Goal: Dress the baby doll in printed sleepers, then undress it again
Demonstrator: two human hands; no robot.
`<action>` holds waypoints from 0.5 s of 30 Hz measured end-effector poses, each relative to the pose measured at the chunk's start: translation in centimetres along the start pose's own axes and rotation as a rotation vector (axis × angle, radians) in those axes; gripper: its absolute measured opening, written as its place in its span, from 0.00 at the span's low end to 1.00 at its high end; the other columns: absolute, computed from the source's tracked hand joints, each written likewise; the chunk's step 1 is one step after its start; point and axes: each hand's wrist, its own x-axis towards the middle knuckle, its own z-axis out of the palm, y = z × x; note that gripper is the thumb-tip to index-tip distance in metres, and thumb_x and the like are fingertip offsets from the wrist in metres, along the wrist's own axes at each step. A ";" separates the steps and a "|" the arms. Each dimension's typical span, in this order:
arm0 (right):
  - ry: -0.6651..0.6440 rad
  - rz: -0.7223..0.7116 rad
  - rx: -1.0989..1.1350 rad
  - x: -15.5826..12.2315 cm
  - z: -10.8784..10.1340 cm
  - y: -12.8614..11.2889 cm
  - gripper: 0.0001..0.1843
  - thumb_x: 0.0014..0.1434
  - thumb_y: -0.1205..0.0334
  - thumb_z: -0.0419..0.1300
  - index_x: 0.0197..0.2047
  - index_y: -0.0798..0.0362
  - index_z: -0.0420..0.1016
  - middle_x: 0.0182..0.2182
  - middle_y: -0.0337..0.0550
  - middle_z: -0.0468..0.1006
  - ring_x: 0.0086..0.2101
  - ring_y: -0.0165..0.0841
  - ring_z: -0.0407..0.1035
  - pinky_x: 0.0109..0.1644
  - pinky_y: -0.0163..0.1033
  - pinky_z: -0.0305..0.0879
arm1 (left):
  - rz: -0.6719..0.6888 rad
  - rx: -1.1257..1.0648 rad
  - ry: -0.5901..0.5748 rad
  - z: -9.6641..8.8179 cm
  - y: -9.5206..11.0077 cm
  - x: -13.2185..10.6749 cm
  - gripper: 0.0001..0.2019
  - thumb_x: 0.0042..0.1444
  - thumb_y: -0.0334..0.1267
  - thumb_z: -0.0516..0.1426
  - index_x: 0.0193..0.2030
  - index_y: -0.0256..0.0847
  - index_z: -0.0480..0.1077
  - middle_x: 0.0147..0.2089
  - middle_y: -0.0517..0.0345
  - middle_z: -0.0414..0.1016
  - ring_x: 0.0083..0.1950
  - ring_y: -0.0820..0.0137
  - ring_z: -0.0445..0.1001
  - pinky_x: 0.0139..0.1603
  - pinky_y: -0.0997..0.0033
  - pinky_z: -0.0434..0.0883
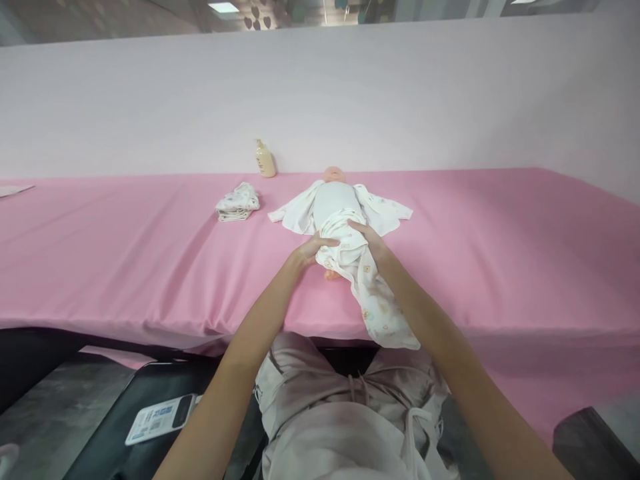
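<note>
A baby doll (334,198) lies on its back on the pink table (150,253), head towards the far wall, on an opened white printed garment (385,212). White printed pants (373,293) are bunched round its lower body and trail towards me over the table edge. My left hand (311,251) grips the bunched cloth at the doll's left side. My right hand (369,239) grips it at the right side. A doll foot (331,274) peeks out beneath the cloth.
A folded white cloth (238,202) lies left of the doll. A yellow lotion bottle (265,159) stands by the wall behind it. A paper corner (15,190) sits at the far left. A phone-like device (163,417) rests below the table edge, beside my lap.
</note>
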 end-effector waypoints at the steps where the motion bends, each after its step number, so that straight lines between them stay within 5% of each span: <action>1: -0.011 0.004 0.020 0.0 0.0 -0.1 0.15 0.53 0.63 0.60 0.45 0.56 0.70 0.32 0.45 0.80 0.37 0.40 0.75 0.45 0.47 0.72 | -0.007 0.010 -0.001 0.1 0.1 0.0 0.31 0.40 0.28 0.65 0.55 0.33 0.67 0.46 0.43 0.78 0.48 0.55 0.76 0.54 0.54 0.70; 8: -0.091 -0.015 0.063 -0.7 -0.6 0.0 0.19 0.49 0.63 0.60 0.46 0.55 0.69 0.32 0.46 0.80 0.37 0.43 0.75 0.44 0.50 0.73 | 0.070 -0.063 0.075 0.2 -0.1 0.3 0.22 0.45 0.31 0.62 0.50 0.33 0.71 0.40 0.49 0.80 0.44 0.60 0.78 0.51 0.63 0.71; 15: -0.072 -0.061 -0.251 -2.7 -0.6 -0.5 0.35 0.41 0.69 0.66 0.54 0.46 0.64 0.43 0.41 0.78 0.42 0.41 0.72 0.47 0.49 0.72 | 0.170 -0.208 0.169 -0.1 0.6 0.9 0.23 0.54 0.53 0.53 0.46 0.35 0.70 0.41 0.47 0.78 0.50 0.56 0.74 0.53 0.57 0.68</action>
